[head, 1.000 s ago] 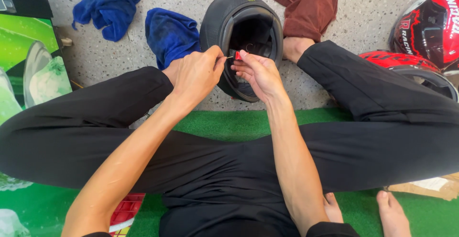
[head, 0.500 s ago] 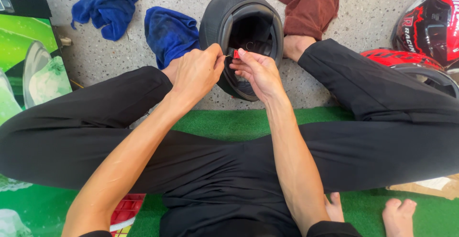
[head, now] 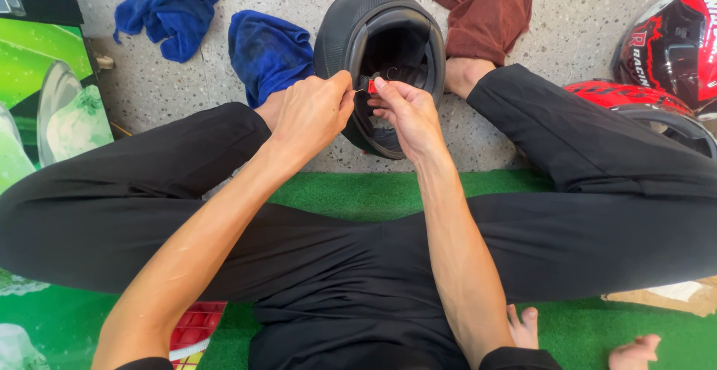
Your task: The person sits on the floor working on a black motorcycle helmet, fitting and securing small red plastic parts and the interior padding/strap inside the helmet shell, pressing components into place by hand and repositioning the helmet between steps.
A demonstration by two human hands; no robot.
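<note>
Helmet [head: 373, 26], black, propped open-side up between our feet on the floor [head: 187, 86] for reach. Left hand [head: 310, 112] and right hand [head: 407, 112] both pinch its red strap tab [head: 371, 86], fingers closed, over the opening.

We see bare forearms, with black sleeve cuffs [head: 515, 359] at six o'clock. The person wears plain black trousers [head: 358, 265]; the feet [head: 635, 351] are bare, without shoes.
</note>
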